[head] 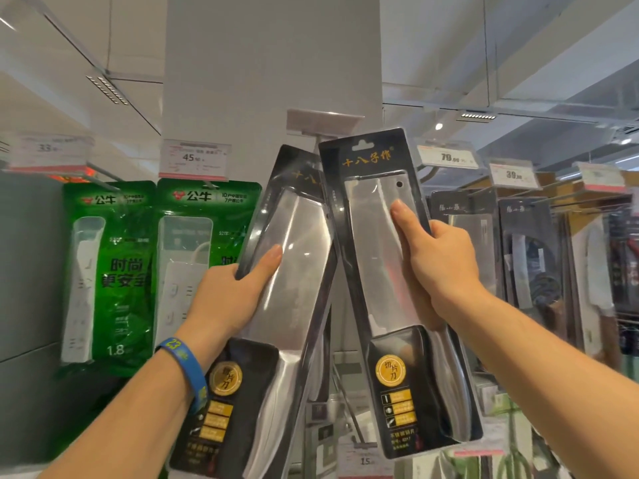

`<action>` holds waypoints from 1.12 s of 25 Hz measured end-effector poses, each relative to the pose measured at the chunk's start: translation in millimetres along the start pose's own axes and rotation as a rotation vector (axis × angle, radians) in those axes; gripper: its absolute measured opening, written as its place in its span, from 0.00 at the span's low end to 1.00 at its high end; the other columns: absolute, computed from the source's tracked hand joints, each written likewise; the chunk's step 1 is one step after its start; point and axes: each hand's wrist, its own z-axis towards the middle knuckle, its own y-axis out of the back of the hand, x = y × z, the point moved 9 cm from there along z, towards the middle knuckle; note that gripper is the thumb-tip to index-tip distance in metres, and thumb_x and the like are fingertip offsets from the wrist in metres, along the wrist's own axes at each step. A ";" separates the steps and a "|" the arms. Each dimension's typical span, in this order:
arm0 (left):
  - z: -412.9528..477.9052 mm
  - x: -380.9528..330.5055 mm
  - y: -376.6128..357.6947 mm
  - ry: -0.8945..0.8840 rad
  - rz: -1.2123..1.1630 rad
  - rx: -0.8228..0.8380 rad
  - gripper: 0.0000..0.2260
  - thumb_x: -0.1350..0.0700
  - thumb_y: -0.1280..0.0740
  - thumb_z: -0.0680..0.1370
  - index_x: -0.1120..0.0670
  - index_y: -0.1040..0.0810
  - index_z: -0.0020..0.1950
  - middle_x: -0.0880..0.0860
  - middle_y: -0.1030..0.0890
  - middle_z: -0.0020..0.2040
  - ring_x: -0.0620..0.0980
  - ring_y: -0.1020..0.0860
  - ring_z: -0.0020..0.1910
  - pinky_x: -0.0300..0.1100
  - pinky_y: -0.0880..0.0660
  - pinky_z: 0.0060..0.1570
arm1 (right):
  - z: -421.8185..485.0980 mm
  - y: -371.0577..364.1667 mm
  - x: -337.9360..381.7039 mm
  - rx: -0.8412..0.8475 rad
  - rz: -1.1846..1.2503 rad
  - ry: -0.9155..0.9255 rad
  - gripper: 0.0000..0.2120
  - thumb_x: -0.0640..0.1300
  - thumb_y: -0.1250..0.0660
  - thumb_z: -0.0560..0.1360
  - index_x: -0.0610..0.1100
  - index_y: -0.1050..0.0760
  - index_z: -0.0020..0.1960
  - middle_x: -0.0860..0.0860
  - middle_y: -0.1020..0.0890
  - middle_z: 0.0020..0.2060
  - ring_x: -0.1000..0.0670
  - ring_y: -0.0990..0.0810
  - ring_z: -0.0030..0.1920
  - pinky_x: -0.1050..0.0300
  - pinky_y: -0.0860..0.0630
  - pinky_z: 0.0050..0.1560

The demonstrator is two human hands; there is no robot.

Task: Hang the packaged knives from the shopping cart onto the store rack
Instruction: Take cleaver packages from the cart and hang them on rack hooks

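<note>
Where a white pillar [273,57] rises behind the rack [574,197], two green packs [114,271] hang at left and dark hung knives [518,243] at right. Raised before the pillar, the left pack [294,264] tilts rightward, its top tucked behind the upright right pack [373,257], whose hang hole sits just below a tag [323,122]. The left hand [231,299] grips its pack's left edge, thumb on the front. The right hand [439,264] grips its pack's right edge likewise. A blue band [188,364] circles the left wrist.

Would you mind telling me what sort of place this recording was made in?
Most likely a retail store aisle: price tags sit above hanging packaged power strips, with racked knife packs to the right.
</note>
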 end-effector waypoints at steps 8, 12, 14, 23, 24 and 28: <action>16.2 37.5 -32.1 0.177 -0.064 0.055 0.29 0.28 0.33 0.68 0.55 0.15 0.40 0.46 0.16 0.32 0.45 0.18 0.32 0.38 0.26 0.32 | -3.6 -14.3 -10.9 0.017 0.036 -0.014 0.34 0.81 0.34 0.64 0.48 0.29 0.28 0.57 0.23 0.22 0.61 0.25 0.23 0.57 0.33 0.30; 29.8 61.4 -59.6 0.332 -0.057 0.095 0.33 0.24 0.35 0.67 0.56 0.24 0.43 0.54 0.16 0.44 0.53 0.19 0.42 0.48 0.21 0.52 | -3.8 -19.4 -8.9 0.025 0.050 -0.013 0.35 0.81 0.35 0.64 0.47 0.26 0.30 0.57 0.21 0.24 0.61 0.23 0.24 0.56 0.31 0.31; 29.8 64.6 -77.7 0.422 0.027 0.134 0.36 0.26 0.37 0.71 0.59 0.23 0.53 0.61 0.19 0.55 0.56 0.20 0.48 0.46 0.24 0.55 | -7.7 -23.5 -3.7 0.046 0.046 0.005 0.30 0.79 0.35 0.67 0.52 0.24 0.28 0.59 0.22 0.23 0.62 0.24 0.24 0.59 0.33 0.29; 23.8 -58.7 -34.8 -0.313 0.275 -0.109 0.28 0.42 0.41 0.82 0.52 0.43 0.79 0.56 0.34 0.73 0.56 0.29 0.68 0.51 0.30 0.66 | -11.1 -20.6 -12.3 0.067 0.045 -0.039 0.36 0.79 0.36 0.67 0.43 0.25 0.34 0.56 0.19 0.27 0.60 0.21 0.27 0.55 0.29 0.33; 24.7 -86.9 -19.1 -0.431 0.230 -0.156 0.30 0.41 0.39 0.81 0.51 0.44 0.79 0.54 0.35 0.74 0.54 0.30 0.70 0.51 0.30 0.66 | -12.9 -24.0 -13.6 0.072 0.044 -0.036 0.37 0.79 0.36 0.67 0.43 0.26 0.34 0.55 0.19 0.27 0.58 0.21 0.27 0.54 0.29 0.32; 38.3 -191.3 10.0 -0.884 0.668 -0.282 0.25 0.47 0.33 0.79 0.48 0.34 0.75 0.53 0.31 0.74 0.57 0.31 0.70 0.53 0.29 0.65 | -27.0 -42.3 -20.0 0.064 0.063 -0.074 0.39 0.80 0.38 0.66 0.41 0.30 0.33 0.52 0.23 0.25 0.53 0.25 0.28 0.51 0.29 0.32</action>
